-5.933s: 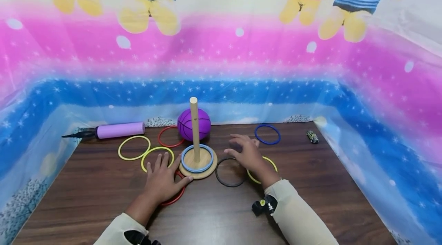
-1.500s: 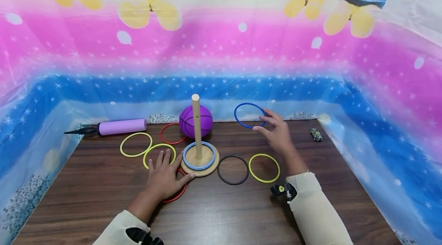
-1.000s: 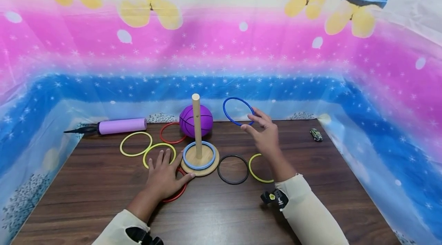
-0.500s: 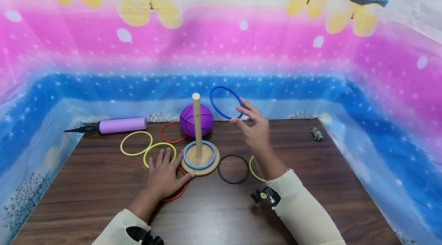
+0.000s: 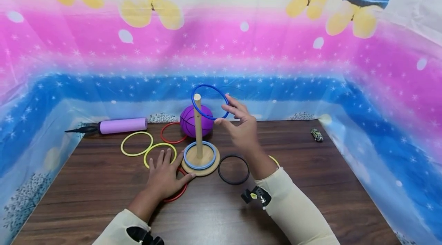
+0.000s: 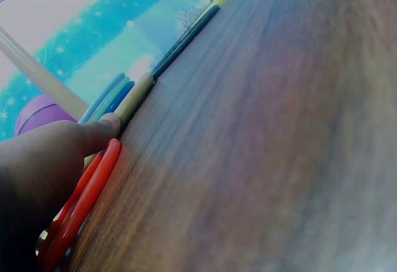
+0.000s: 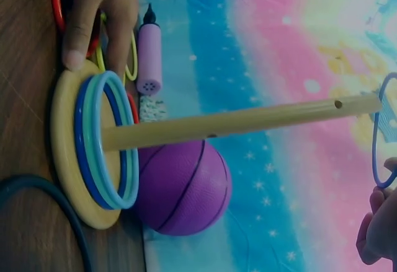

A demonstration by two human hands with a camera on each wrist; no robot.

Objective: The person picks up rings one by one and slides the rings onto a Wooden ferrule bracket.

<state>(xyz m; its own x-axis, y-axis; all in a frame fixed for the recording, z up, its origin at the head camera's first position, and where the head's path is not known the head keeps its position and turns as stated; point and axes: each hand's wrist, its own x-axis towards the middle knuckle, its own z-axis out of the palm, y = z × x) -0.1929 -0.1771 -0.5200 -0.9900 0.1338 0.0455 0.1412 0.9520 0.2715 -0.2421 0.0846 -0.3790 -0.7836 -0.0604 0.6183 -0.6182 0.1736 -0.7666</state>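
A wooden peg (image 5: 197, 122) stands upright on a round wooden base (image 5: 207, 164) with light blue rings (image 5: 188, 158) lying round its foot. My right hand (image 5: 238, 122) pinches a dark blue ring (image 5: 210, 88) in the air, level with the peg's top (image 7: 366, 103); the same blue ring (image 7: 377, 132) shows at the right edge of the right wrist view. My left hand (image 5: 164, 177) lies flat on the table over a red ring (image 5: 177, 195), thumb (image 6: 102, 126) touching the base's edge (image 6: 138, 95).
On the brown table (image 5: 207, 214) lie a black ring (image 5: 221, 174), two yellow rings (image 5: 127, 139), another red ring (image 5: 165, 139), and a yellow ring (image 5: 274, 158) partly behind my right forearm. A purple ball (image 5: 188, 122), a purple pump (image 5: 121, 126) and a toy car (image 5: 316, 134) sit at the back.
My right hand lifted the dark blue ring from the back right of the table and carried it left and up to the peg's top. My left hand stayed put.
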